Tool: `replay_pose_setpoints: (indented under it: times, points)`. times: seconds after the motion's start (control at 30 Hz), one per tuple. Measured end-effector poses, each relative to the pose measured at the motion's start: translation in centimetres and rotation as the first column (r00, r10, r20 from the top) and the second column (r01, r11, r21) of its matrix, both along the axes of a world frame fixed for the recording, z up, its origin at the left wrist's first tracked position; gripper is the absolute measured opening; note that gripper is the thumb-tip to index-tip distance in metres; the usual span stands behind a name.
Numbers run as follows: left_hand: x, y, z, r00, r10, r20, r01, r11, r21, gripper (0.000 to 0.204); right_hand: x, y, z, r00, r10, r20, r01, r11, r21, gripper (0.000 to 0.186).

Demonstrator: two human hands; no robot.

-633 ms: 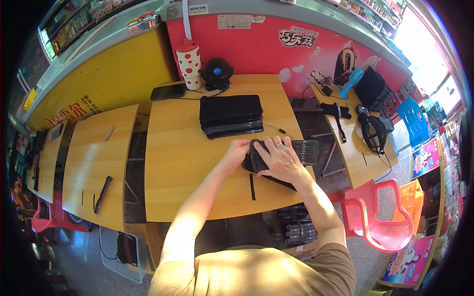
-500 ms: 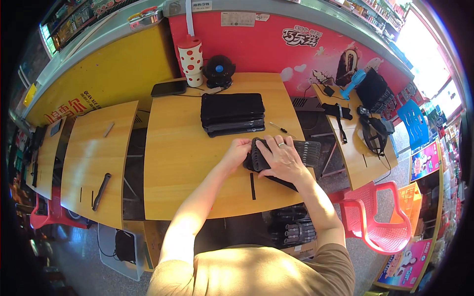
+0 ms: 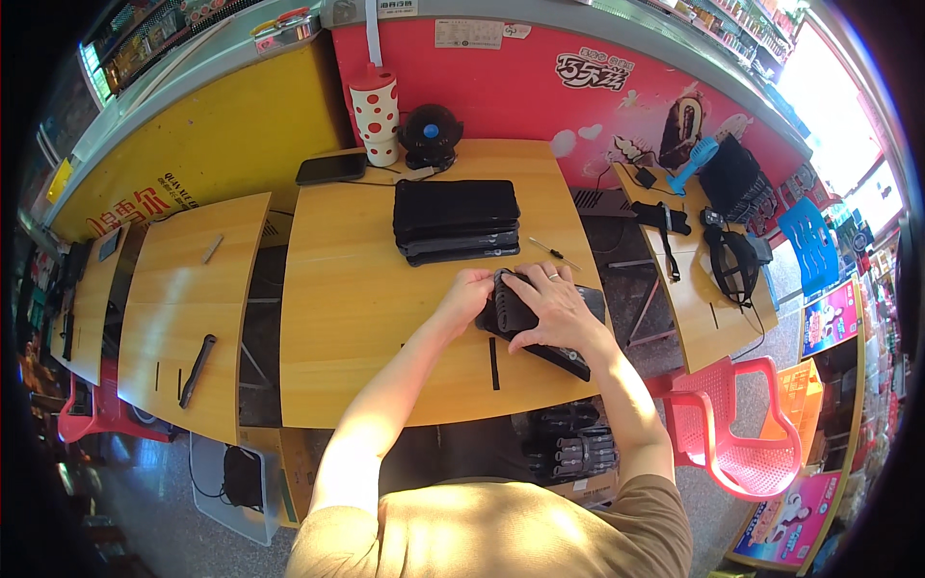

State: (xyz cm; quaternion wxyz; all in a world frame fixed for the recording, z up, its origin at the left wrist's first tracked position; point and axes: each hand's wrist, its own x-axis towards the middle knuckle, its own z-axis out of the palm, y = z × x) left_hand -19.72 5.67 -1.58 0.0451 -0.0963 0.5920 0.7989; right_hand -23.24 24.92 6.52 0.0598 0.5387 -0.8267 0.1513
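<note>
A flat black case (image 3: 570,358) lies at a slant near the right edge of the middle table. On it is a black ribbed piece (image 3: 514,306), partly covered by my fingers. My left hand (image 3: 469,297) is closed, pinching the left end of the ribbed piece; its fingertips are partly hidden. Across the top lies my right hand (image 3: 557,310), with a ring, its fingers over the ribbed piece and its thumb along the near side. Several similar black cases are stacked (image 3: 455,207) just beyond my hands.
A thin screwdriver-like tool (image 3: 555,252) lies beyond my right hand, and a black strip (image 3: 494,364) nearer me. A phone (image 3: 330,169), a dotted tumbler (image 3: 376,116) and a small fan (image 3: 430,135) stand at the back. To the right is a pink chair (image 3: 723,424).
The ribbed part that stuck out to the right of my right hand no longer shows there; the case's smooth black surface does. My left hand keeps its pinch.
</note>
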Motion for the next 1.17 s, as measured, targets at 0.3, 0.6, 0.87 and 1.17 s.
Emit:
replay_pose_setpoints:
  times: [0.3, 0.6, 0.87, 1.17]
  points:
    - [0.0, -0.4, 0.0, 0.999, -0.045, 0.021, 0.046, 0.997, -0.063, 0.022, -1.5, -1.7, -2.7, 0.950, -0.087, 0.300, 0.188, 0.926, -0.326, 0.057]
    - [1.8, -2.3, 0.2, 0.922, -0.268, -0.279, 0.100, 0.862, -0.497, 0.020, -2.3, -1.6, -2.1, 0.880, -0.108, 0.462, 0.217, 0.957, -0.190, 0.038]
    - [2.8, -2.2, -0.1, 0.785, -0.501, -0.364, -0.119, 0.454, -0.883, 0.028, 4.8, 0.8, 2.5, 0.963, 0.113, -0.243, -0.157, 0.973, -0.167, 0.036]
    - [5.1, -1.2, 3.0, 0.763, -0.394, -0.512, -0.177, 0.634, -0.752, 0.045, 12.4, 4.6, 13.8, 0.951, -0.073, 0.300, 0.285, 0.579, -0.764, 0.046]
